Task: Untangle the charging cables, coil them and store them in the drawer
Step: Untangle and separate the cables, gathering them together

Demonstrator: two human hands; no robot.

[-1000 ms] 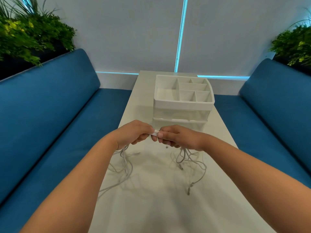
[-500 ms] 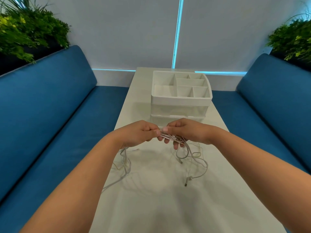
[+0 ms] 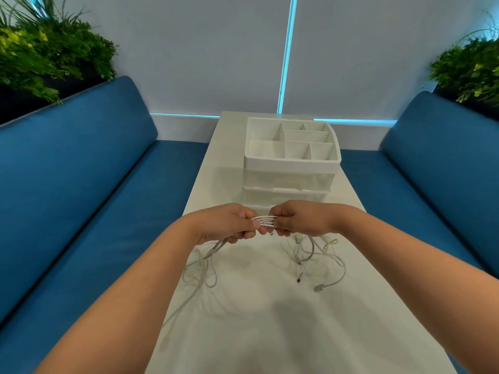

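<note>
Several white charging cables (image 3: 266, 221) run as a short taut bundle between my two hands above the white table (image 3: 259, 319). My left hand (image 3: 229, 225) grips the bundle's left end, my right hand (image 3: 299, 218) its right end. Loose cable loops (image 3: 201, 271) hang from the left hand onto the table; more strands with plugs (image 3: 318, 286) trail below the right hand. A white organiser (image 3: 291, 160) with divided top compartments stands just behind my hands. Its two clear drawers (image 3: 286, 195) in front look shut.
Blue sofas flank the narrow table, one on the left (image 3: 75, 184) and one on the right (image 3: 437, 179). Green plants stand behind each sofa back, left (image 3: 48, 55) and right (image 3: 469, 68). A white wall with a cyan light strip (image 3: 286, 55) closes the far end.
My hands have drawn slightly apart, so a short span of several strands now shows stretched between them. The loose ends on the table have shifted a little.
</note>
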